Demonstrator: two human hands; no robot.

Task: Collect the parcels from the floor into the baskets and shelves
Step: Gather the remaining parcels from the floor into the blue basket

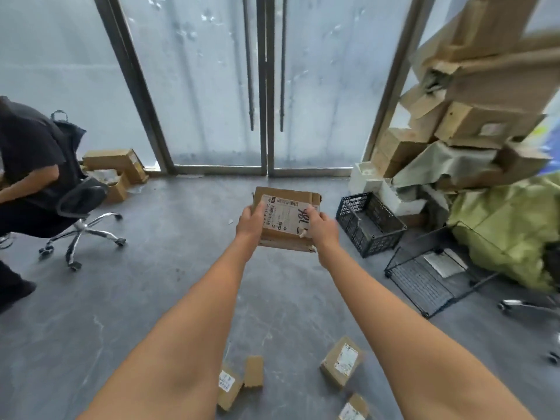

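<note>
The left hand (249, 223) and right hand (321, 228) cover both side edges of the cardboard parcel (286, 218), so their fingertips beneath it are hidden. Its label's (285, 214) print is too small to read. A seated person (28, 165) is cut off by the left edge. The stacked boxes (472, 116) at right are blurred and run past the top edge. Near the bottom edge, one small parcel (353, 409) is cropped. The green heap (512, 225) is perhaps a bag.

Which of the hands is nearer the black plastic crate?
Right. The right hand grips the parcel on the side facing the crate; the left hand grips the far side.
</note>
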